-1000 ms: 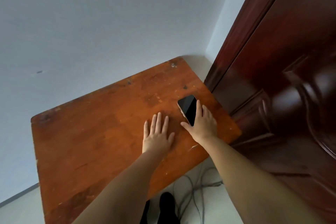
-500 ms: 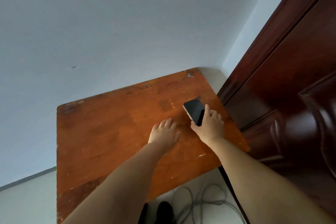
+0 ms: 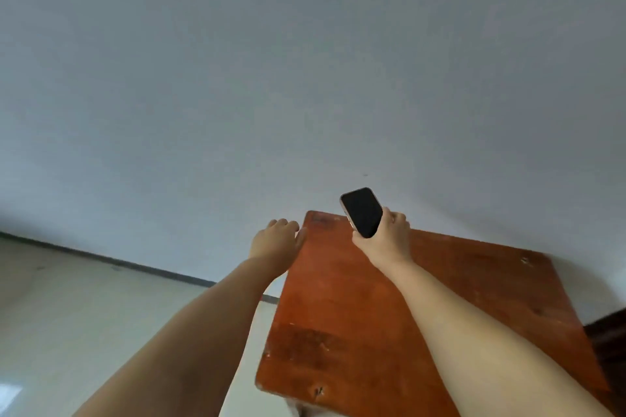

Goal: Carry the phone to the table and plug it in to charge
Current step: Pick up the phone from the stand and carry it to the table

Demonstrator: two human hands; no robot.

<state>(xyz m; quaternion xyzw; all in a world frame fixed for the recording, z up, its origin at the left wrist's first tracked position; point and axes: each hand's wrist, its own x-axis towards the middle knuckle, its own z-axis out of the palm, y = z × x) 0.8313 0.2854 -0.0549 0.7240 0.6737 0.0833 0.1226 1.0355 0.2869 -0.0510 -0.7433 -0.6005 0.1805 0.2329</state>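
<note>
While no writing shows, right hand (image 3: 386,240) grips dark-screened phone (image 3: 362,211).

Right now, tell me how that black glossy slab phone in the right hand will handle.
The black glossy slab phone looks rigid and flat, so it shouldn't flex. Its smooth face is probably slippery; the right hand grips only its lower end. The glass front likely cracks if dropped.

There is a single view, from a wide-angle camera worn on the person's head. It looks forward and slightly down along both outstretched forearms, close above the wooden worktop (image 3: 355,298) at lower right. It faces a plain wall (image 3: 271,61), which fills the upper frame, with pale floor (image 3: 84,308) at lower left.
</note>
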